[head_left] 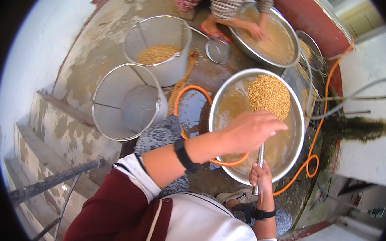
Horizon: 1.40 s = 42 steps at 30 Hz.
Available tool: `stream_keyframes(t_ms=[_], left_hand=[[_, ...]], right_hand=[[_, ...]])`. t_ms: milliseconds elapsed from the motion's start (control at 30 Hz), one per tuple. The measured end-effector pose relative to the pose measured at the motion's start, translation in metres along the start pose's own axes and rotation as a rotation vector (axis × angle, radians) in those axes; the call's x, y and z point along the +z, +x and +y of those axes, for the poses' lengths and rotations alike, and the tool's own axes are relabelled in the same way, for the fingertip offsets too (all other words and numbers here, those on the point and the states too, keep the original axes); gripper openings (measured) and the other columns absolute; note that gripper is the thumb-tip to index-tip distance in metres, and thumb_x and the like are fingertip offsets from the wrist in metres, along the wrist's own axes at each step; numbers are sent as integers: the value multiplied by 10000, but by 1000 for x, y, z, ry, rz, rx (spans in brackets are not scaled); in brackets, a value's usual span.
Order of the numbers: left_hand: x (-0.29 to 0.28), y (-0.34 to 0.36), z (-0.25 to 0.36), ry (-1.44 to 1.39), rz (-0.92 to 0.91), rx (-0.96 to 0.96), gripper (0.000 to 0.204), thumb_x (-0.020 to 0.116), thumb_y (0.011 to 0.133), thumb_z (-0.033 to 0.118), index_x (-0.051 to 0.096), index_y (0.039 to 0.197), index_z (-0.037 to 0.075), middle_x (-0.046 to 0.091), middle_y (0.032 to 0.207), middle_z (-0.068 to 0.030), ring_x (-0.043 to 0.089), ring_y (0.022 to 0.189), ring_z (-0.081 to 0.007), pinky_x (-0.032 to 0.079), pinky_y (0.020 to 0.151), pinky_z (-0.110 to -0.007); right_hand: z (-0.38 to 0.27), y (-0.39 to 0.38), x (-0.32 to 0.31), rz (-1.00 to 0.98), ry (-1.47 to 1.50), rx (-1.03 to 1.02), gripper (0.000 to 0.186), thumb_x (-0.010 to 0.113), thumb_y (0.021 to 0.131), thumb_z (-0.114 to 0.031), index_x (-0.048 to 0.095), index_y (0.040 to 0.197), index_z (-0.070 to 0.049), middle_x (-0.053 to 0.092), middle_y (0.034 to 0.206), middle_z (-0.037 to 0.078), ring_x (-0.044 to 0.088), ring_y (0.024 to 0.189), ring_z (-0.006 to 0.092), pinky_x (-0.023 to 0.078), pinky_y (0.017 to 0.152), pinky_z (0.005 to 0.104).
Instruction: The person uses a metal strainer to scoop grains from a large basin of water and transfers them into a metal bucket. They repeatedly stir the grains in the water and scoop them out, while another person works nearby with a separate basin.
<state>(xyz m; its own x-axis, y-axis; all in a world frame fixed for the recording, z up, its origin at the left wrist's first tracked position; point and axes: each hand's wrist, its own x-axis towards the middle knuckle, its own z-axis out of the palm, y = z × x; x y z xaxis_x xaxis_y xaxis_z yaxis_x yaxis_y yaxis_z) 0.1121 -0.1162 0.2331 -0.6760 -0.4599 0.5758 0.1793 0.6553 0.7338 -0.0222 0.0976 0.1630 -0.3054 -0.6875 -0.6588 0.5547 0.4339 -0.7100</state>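
The right hand [261,175] is clenched round the metal handle [260,163] of a strainer, gripping it at the near rim of a wide steel basin [296,145] that sits on the wet concrete floor [109,34]. The handle rises over the cloudy brown water in the basin towards a heap of yellow grain [269,95] lying at the basin's far side; the strainer's mesh cannot be made out under the heap. The left hand [250,130] hovers over the middle of the basin, fingers loosely bent and pointing right, holding nothing. An orange hose [194,90] loops over the basin's left rim and runs under the left forearm. To the left of the basin stand two tall steel pots: the near pot [127,102] looks empty, the far pot [158,44] has grain at its bottom. At the floor's far edge another person's hand [255,31] rests in a second basin [292,42] of grain and water.
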Motion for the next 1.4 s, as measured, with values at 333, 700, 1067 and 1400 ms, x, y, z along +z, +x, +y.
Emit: stream_keyframes(t_ms=[333, 700, 1067, 1400], left_hand=[[-25, -6, 6, -24, 116, 99, 189, 686, 806, 126, 671, 992, 94, 629, 804, -58, 668, 812, -263, 541, 676, -395], [-47, -9, 6, -133, 154, 74, 161, 662, 816, 124, 659, 971, 82, 634, 842, -44, 631, 838, -242, 523, 662, -382], [-47, -12, -2, -67, 169, 88, 255, 709, 776, 103, 648, 1022, 75, 583, 843, -49, 628, 796, -233, 525, 661, -357], [-32, -7, -2, 109, 196, 11, 189, 695, 838, 191, 687, 1009, 112, 648, 842, -66, 656, 803, -260, 532, 707, -384]], right_hand=[[-52, 68, 133, -184, -397, -218, 158, 577, 974, -135, 508, 1101, -73, 438, 611, -25, 354, 397, 80, 293, 357, 231], [-47, 192, 273, -83, -1311, -839, 396, 643, 902, -107, 462, 1252, -64, 666, 808, 200, 673, 720, 373, 526, 638, 432], [-58, 202, 280, -284, -1161, -1042, 594, 634, 935, -154, 365, 1463, -108, 669, 865, 187, 681, 756, 357, 528, 649, 430], [-7, 83, 84, -129, -147, -33, 328, 419, 1060, -330, 484, 1263, -79, 467, 678, 12, 433, 485, 100, 358, 415, 231]])
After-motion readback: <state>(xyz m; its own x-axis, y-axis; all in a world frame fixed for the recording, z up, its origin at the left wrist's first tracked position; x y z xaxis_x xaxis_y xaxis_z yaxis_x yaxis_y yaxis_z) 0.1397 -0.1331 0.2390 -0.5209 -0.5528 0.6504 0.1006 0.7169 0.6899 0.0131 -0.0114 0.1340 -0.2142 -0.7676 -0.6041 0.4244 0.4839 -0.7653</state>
